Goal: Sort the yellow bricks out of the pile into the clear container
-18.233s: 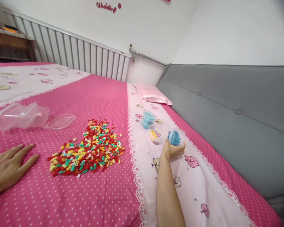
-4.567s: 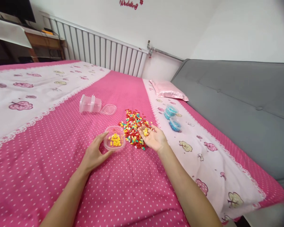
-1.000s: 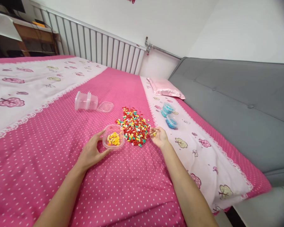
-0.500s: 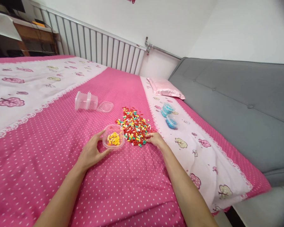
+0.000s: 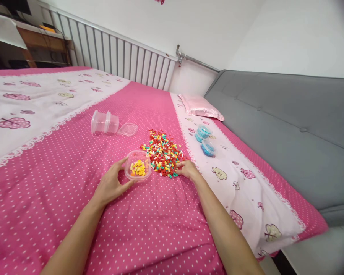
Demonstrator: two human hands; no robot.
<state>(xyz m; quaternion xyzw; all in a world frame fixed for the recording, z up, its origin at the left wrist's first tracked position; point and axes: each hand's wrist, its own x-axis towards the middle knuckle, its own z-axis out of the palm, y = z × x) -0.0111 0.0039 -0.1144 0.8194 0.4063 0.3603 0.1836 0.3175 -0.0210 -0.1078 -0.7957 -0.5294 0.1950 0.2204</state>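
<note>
My left hand (image 5: pixel 111 185) curls its fingers and thumb round the side of a small clear plastic tub (image 5: pixel 135 156), which sits slightly tilted on the bed. Inside the tub lie several yellow blocks (image 5: pixel 138 168), with a bit of orange at the edge. Just right of it spreads a pile of tiny building blocks (image 5: pixel 164 151) in red, yellow, green and white. At the pile's right edge, my right hand (image 5: pixel 188 169) has its fingertips drawn together among the blocks. What they pinch, if anything, is too small to make out.
Stacked clear tubs (image 5: pixel 104 122) lie on their side beyond my left hand, beside a clear lid (image 5: pixel 128 129). Two tubs with blue contents (image 5: pixel 203 132) (image 5: pixel 208 148) stand to the right. Farther back are a pink pillow (image 5: pixel 201 107) and a grey headboard (image 5: pixel 281 110).
</note>
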